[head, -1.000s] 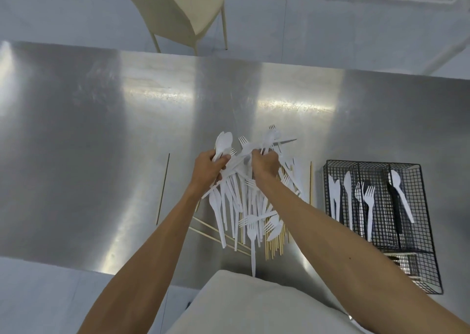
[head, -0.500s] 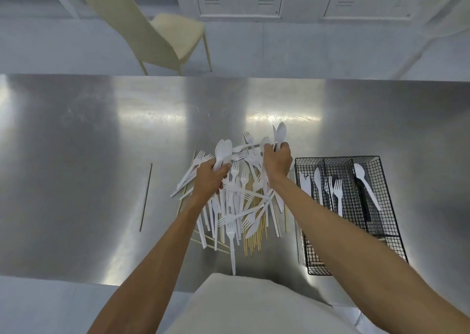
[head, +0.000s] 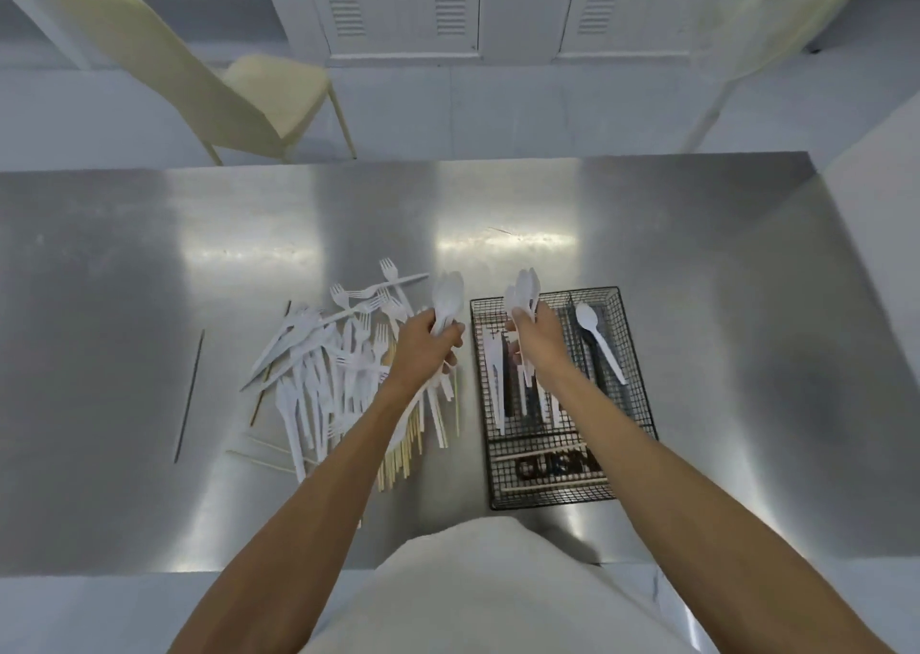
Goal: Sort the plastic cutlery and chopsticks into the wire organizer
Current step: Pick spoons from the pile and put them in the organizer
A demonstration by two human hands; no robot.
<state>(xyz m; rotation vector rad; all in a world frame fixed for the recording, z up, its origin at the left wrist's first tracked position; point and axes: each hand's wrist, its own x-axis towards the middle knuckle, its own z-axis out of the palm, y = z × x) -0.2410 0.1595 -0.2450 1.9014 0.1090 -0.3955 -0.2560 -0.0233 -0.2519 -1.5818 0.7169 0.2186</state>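
A pile of white plastic cutlery point(head: 328, 354) lies on the steel table point(head: 149, 255), with pale chopsticks point(head: 398, 459) under its near side. To its right stands the black wire organizer point(head: 622, 305), holding knives and forks in its left slots, one spoon point(head: 597, 340) on the right and chopsticks across its near compartment. My left hand point(head: 428, 350) grips a bunch of white spoons point(head: 445, 295) between pile and organizer. My right hand point(head: 535, 335) holds a second bunch of spoons point(head: 522, 290) above the organizer's left slots.
A single dark chopstick point(head: 191, 384) lies apart on the table to the left of the pile. A cream chair point(head: 199, 81) stands beyond the table's far edge, in front of white cabinet doors point(head: 398, 6). The table's near edge runs just before my body.
Both hands have lifted off the pile with spoons and moved right; the right hand now hovers over the organizer. The camera view has shifted, so the table sits lower in frame.
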